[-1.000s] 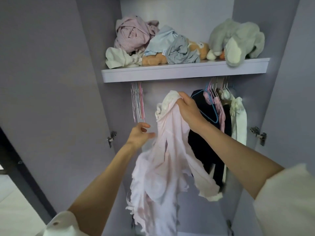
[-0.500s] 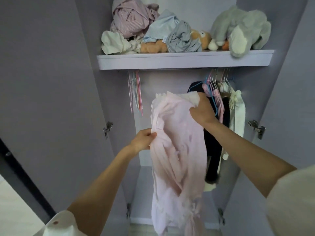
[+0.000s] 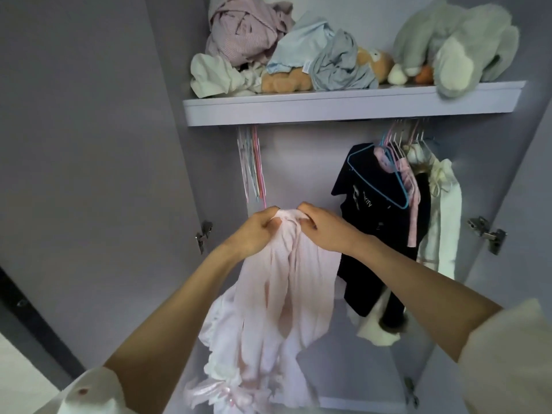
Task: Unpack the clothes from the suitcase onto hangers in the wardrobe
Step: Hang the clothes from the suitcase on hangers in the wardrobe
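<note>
Both hands, left hand (image 3: 257, 231) and right hand (image 3: 324, 227), now pinch the pink garment (image 3: 283, 294) top together, lowered from before; hanger (image 3: 257, 162) fetching seems next.

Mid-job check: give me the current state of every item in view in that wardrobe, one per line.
left hand: grips the garment's top edge.
right hand: grips the same edge.
pink garment: held up, hanging loose, not on a hanger.
empty hangers: hanging bare at left.
black T-shirt: hung on a blue hanger.
white garment: hung at right.
shelf: piled with crumpled clothes and plush toys.
</note>
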The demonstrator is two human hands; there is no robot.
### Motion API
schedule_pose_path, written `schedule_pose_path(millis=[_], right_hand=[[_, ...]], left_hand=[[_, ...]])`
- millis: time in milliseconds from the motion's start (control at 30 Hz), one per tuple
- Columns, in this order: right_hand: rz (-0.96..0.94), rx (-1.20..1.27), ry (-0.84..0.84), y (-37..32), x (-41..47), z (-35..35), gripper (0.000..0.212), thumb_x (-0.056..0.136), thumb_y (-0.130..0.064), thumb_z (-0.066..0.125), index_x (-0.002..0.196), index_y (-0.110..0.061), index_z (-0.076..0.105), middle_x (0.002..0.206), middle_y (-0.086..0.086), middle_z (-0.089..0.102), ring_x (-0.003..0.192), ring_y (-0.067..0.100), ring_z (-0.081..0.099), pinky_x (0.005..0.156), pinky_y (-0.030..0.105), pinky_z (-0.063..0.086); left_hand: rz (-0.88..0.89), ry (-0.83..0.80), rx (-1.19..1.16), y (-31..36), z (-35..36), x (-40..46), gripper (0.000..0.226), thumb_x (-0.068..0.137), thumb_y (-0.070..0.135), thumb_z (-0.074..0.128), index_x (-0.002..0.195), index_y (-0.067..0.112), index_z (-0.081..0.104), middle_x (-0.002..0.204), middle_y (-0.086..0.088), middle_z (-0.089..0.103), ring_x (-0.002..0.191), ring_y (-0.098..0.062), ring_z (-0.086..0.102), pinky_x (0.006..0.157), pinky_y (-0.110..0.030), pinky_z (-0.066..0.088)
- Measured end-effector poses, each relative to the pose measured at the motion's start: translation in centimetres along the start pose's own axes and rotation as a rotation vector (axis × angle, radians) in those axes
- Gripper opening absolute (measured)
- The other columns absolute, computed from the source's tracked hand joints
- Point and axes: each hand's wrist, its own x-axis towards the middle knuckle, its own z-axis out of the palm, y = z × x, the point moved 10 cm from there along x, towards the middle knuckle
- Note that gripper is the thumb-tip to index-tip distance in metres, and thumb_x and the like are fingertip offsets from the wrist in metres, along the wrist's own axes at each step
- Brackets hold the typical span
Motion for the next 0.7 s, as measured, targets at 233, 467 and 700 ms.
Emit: schedule_pose_path(millis=[233,467,700], right_hand=[[-0.032,0.071,0.363,-2.3,4.5,-2.4,0.023,0.096,-0.008,0.032,0.113,-0.003,0.046,0.096,0.014,0.058,0.086,0.028,0.053,0.067,0.028,0.031],[0.097,0.491,0.55,2.8,8.7,-2.9,0.02,0.092,0.0,0.035,0.106,0.004,0.049,0.076,-0.01,0.042,0.082,0.014,0.043,0.063,0.019,0.032],[0.357,0.565,-0.066,11.2,13.5,7.1,0.025,0.084,0.005,0.045,0.066,-0.013,0.045,0.059,0.0,0.037,0.054,0.012,0.034,0.041,0.017,0.027]], left_hand=[[-0.091,0.112,0.259,-4.1,-2.5,1.4,0.018,0.096,0.026,0.045,0.1,0.009,0.048,0.083,-0.005,0.053,0.077,-0.024,0.048,0.068,-0.031,0.038],[-0.492,0.18,0.431,-14.0,-3.4,3.1,0.028,0.093,0.022,0.043,0.113,0.005,0.053,0.11,-0.02,0.061,0.103,-0.037,0.057,0.081,-0.034,0.044],[-0.597,0.134,-0.088,-18.6,-2.5,5.9,0.033,0.099,0.027,0.041,0.113,0.002,0.058,0.105,-0.017,0.063,0.096,-0.03,0.061,0.076,-0.026,0.044]])
